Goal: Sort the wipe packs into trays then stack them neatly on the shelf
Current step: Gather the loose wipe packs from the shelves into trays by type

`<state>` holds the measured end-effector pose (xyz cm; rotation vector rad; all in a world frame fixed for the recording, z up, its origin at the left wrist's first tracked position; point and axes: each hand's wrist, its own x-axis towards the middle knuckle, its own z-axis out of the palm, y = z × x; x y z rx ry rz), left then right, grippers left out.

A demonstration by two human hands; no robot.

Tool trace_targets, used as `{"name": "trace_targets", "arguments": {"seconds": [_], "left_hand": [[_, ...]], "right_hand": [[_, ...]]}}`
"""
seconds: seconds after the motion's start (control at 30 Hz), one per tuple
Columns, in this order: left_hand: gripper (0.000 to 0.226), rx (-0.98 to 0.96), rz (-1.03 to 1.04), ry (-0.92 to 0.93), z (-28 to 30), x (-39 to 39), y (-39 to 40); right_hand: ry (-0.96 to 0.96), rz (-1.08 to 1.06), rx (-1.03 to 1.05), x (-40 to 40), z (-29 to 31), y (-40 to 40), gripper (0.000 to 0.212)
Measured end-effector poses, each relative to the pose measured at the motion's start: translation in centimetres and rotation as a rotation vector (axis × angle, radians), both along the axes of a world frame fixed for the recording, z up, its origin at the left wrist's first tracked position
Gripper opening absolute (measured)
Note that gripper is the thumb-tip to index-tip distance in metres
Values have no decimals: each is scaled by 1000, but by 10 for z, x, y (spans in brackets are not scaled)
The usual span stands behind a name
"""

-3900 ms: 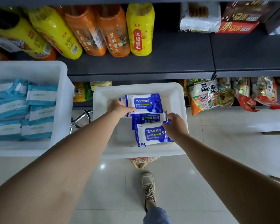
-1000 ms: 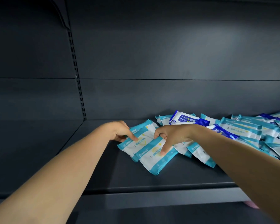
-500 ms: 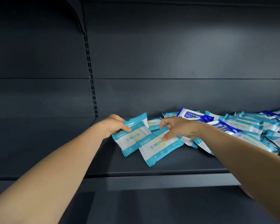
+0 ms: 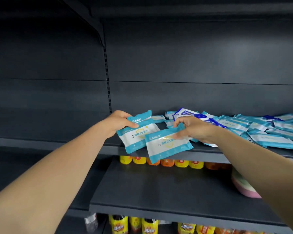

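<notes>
My left hand point(image 4: 119, 122) grips the top of a light-blue and white wipe pack point(image 4: 136, 134), lifted off the dark shelf point(image 4: 112, 149). My right hand point(image 4: 191, 127) pinches a second light-blue wipe pack point(image 4: 166, 146), which hangs in front of the shelf edge. A loose pile of light-blue wipe packs point(image 4: 264, 130) lies on the shelf to the right, with a dark-blue alcohol wipe pack point(image 4: 187, 114) among them. No tray is in view.
A lower dark shelf point(image 4: 167, 191) juts out beneath, with yellow and orange drink bottles point(image 4: 159, 162) behind it and more bottles point(image 4: 134, 224) below. A pink and white object point(image 4: 243, 188) lies on that lower shelf at the right. The left part of the upper shelf is bare.
Both hands have lifted their light-blue packs off the shelf and drawn them towards me. The camera has tilted down, bringing the lower shelves and bottles into view.
</notes>
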<state>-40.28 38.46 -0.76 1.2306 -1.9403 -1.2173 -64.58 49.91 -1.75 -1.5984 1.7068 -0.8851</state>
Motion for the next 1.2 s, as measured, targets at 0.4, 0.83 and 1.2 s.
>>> {"name": "trace_targets", "arguments": {"seconds": [0.4,0.83,1.2], "left_hand": [[27,114,-103,-76,-42,-31,146],[25,344,-140,-107,-208,-54,196],[17,590,-177,-237,-425,-96,160]], "right_hand": [[-153,33,180,-39,-41,157,22],[-371,-129,362,-41,-195,229,20],[-269,-163,711,-84,-400,192,24]]}}
